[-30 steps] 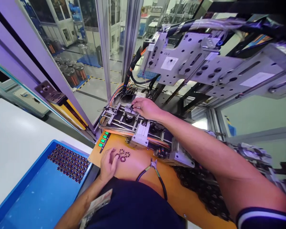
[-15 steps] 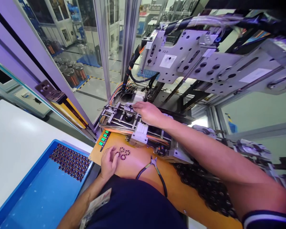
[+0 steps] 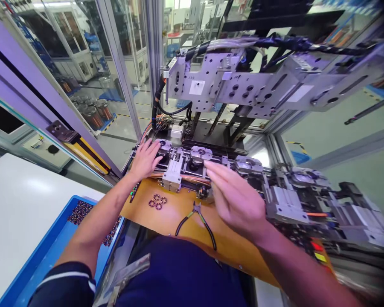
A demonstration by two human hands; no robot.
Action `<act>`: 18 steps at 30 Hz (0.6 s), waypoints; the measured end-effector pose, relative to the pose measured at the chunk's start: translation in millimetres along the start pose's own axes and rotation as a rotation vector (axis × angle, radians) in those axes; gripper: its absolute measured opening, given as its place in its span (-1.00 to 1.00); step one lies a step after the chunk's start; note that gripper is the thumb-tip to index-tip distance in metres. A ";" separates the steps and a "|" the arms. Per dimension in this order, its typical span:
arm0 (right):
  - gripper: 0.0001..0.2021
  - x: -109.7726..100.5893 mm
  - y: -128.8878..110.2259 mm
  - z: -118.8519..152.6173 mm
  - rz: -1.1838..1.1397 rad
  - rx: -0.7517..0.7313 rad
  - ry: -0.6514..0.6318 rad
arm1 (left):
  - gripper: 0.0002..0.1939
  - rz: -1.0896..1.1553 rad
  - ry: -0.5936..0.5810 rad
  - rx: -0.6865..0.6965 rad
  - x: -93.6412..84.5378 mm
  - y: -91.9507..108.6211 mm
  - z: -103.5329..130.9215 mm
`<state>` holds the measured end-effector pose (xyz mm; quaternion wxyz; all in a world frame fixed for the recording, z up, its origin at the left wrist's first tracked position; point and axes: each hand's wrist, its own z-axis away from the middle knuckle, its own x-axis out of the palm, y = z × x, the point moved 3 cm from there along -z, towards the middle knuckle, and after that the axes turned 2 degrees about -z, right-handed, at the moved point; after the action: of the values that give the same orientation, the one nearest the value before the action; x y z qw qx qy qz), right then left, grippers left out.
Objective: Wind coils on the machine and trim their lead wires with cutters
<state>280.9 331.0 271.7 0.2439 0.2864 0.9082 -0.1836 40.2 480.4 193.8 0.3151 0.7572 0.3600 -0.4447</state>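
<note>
My left hand [image 3: 145,160] is open, fingers stretched over the leftmost metal fixture [image 3: 164,145] of the machine row. Whether its fingertips touch the fixture I cannot tell. My right hand [image 3: 237,198] hangs in the air just right of and in front of the second fixture [image 3: 201,152], its fingers extended close together and no object visible in them. On the orange bench top [image 3: 176,219], several small dark rings with coppery marks [image 3: 158,207] lie in a cluster. Diagonal cutters [image 3: 196,209] with spread black handles lie to their right.
A blue tray [image 3: 56,232] with many similar rings stands on the white table [image 3: 16,200] at left, partly behind my left forearm. A perforated metal plate assembly [image 3: 217,85] hangs above the row. Further fixtures [image 3: 248,164] continue rightward. A metal frame post [image 3: 121,64] stands at left.
My left hand has moved from beside the rings up to the leftmost fixture. My right hand has left that fixture and moved right, toward me. The view has shifted right.
</note>
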 end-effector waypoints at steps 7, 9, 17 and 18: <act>-0.64 -43.8 -9.3 147.8 0.189 0.462 -0.103 | -0.51 -0.104 -0.170 0.125 9.7 11.1 -43.3; -0.73 -41.5 -7.4 187.7 0.269 0.562 -0.119 | -0.49 -0.112 -0.188 0.155 9.0 12.7 -48.6; -0.80 -8.8 27.1 236.0 0.334 0.760 -0.152 | -0.30 0.023 0.081 0.029 -40.8 35.0 -29.5; -0.80 -7.8 30.5 236.4 0.318 0.777 -0.149 | -0.38 0.050 0.122 0.018 -47.5 44.2 -13.5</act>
<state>384.9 239.2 77.7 0.2083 0.4795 0.6957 -0.4926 66.3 454.6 248.9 0.2969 0.7943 0.3557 -0.3930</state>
